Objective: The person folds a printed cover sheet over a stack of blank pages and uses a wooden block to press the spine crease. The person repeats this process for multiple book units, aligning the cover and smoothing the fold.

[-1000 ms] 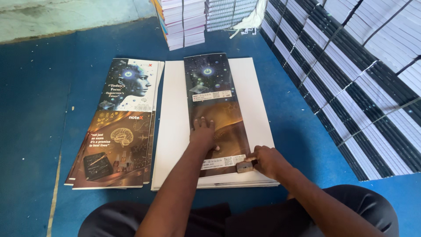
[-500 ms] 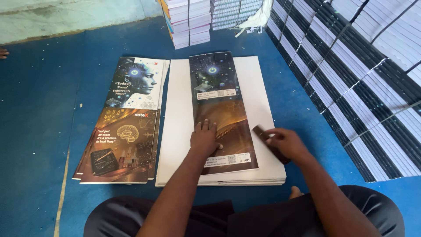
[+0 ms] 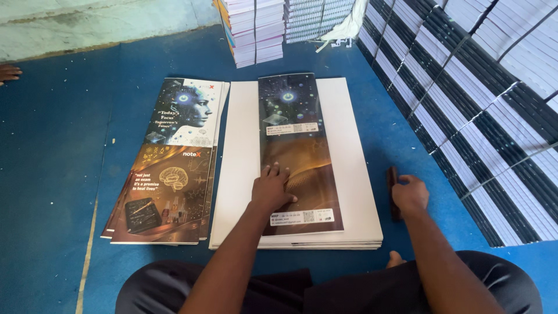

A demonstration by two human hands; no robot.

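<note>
A long printed cover sheet (image 3: 293, 139), dark blue at the far end and brown near me, lies folded along the middle of a stack of white boards (image 3: 354, 174). My left hand (image 3: 272, 187) presses flat on the near brown part of the sheet, fingers spread. My right hand (image 3: 410, 195) rests on the blue floor to the right of the stack, closed around a small dark stick-like tool (image 3: 393, 180).
A pile of unfolded printed covers (image 3: 168, 168) lies left of the white stack. Rows of bound books (image 3: 488, 110) fill the right side. More book stacks (image 3: 256, 29) stand at the far end. Another person's toes (image 3: 9, 72) show at the left edge.
My right hand has moved off the near right corner of the sheet, carrying the dark tool rightwards down to the floor. My left hand stays pressed on the sheet.
</note>
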